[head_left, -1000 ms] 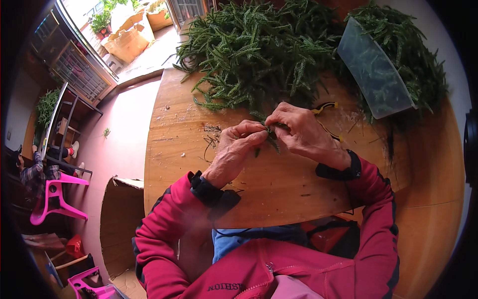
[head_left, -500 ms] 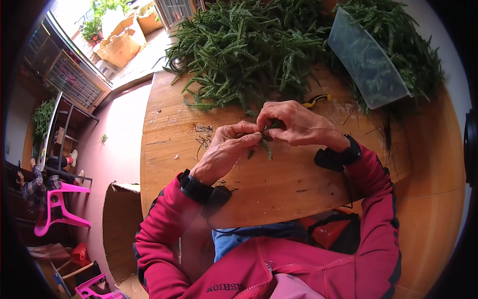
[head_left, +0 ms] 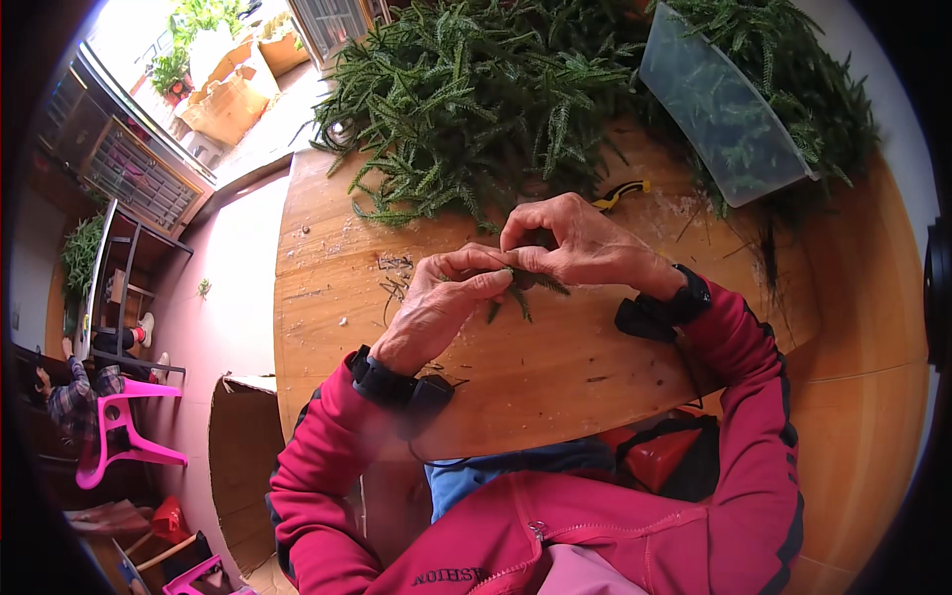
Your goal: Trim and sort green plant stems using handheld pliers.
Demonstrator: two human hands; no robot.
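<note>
Sprig [head_left: 521, 288] is pinched between both hands' fingers, left hand [head_left: 436, 307] and right hand [head_left: 580, 243], just above the counter [head_left: 555, 387], near the greenery pile [head_left: 466, 99], apparently for close handling.

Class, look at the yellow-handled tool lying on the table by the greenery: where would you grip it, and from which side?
Probably grip the yellow-handled tool by its handle, coming from above on the person's side: it lies flat on the table, with greenery crowding its far side and the right hand just before it.

We work at a round wooden table [head_left: 555, 387]. On it lie a big heap of green leafy cuttings [head_left: 476, 99], a clear plastic tub [head_left: 719, 109] resting against them, a yellow-handled tool [head_left: 620, 193], and scattered dry stems [head_left: 397, 283] near its left edge.
</note>
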